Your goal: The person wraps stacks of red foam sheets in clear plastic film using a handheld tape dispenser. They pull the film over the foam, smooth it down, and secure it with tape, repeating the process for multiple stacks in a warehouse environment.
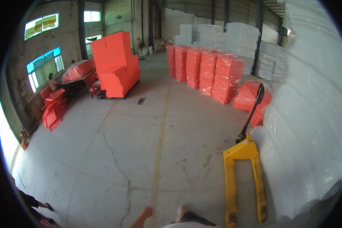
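Huge white stack (311,95) is looming along the right, clear plastic (315,163) covering it. Orange stacks (201,70) are standing farther back on the floor (102,163), also sheathed in plastic; wrapping is looking finished there. Left of them, orange blocks (116,68) are sitting on a dark pallet (104,96), seemingly unwrapped, so apparently left to do. Yellow pallet jack (241,152) is standing beside the white stack, forks (230,190) carrying nothing. Left hand (147,212) is hanging low, seemingly curling loosely, holding nothing visible; exact opening, cannot tell. Right hand isn't showing.
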`<state>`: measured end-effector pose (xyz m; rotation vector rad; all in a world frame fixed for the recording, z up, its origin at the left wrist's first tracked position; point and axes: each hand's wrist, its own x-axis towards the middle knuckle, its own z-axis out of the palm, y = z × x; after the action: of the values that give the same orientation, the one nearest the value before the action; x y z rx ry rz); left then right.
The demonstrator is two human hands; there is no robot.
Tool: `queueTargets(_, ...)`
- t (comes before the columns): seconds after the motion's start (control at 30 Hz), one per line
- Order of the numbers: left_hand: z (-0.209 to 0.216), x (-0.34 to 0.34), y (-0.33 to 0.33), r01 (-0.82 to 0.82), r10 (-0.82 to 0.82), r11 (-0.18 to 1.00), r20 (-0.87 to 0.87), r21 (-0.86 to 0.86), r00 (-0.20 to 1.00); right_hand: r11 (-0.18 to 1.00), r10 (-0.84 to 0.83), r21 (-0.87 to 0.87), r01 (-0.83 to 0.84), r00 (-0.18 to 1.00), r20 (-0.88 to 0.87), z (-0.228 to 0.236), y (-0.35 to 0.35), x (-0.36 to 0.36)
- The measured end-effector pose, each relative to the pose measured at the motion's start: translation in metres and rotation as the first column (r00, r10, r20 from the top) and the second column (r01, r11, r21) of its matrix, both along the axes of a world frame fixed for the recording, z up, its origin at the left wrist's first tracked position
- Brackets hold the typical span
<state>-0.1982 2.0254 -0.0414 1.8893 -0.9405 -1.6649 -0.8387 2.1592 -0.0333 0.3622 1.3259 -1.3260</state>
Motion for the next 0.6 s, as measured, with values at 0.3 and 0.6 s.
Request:
queueTargets(0.3, 0.058, 0.078, -0.225, -0.179, 0.166, 0.975, 0.104, 0.133, 0.981, 0.941, 0.252, -0.269, -0.203, 0.954, 0.163, 0.004, -0.478, 0.121)
queueTargets(0.6, 0.001, 0.229, -0.351, -0.063, -0.055, 0.779, 0.167, 0.624, 0.984, 0.889, 0.245, -0.437, -0.140, 0.950, 0.193, 0.010, -0.795, 0.242)
